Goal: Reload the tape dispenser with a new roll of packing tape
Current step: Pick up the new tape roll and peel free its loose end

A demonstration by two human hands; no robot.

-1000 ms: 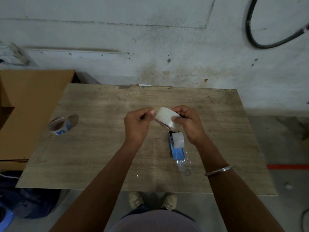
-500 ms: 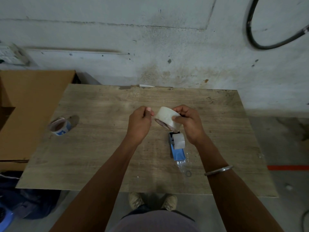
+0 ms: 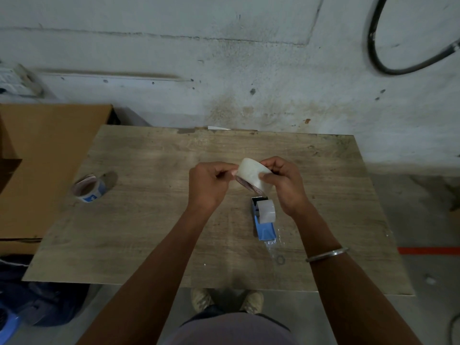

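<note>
Holding the new tape roll [image 3: 254, 176] up over the table [image 3: 154, 220], you're gripping it w/ your right hand [image 3: 286, 185], thumb on the near face and fingers curled over the far rim. Your left hand [image 3: 209, 183] is working at the roll's left edge, fingertips pressed together as if picking for the loose end; whether it's actually pinching any tape, can't tell, film's too clear to see. Roll is tilted, its hole axis pointing roughly down-left toward you, not yet lined up w/ anything.

The blue dispenser [image 3: 265, 220] is lying on the table just below and a bit right of the roll, directly under your right wrist, apart from the roll. Its long axis is running away from you, black cutter end far, blue handle end near, pale hub in the middle. So the right hand is the nearer one for the drop; roll probably needs turning so its hole faces the hub.

An old core [image 3: 88, 189] w/ blue print is sitting well off to the left, near the cardboard box [image 3: 44, 158]. A scrap of clear film [image 3: 273, 247] is lying just beyond the handle, nearer you.
</note>
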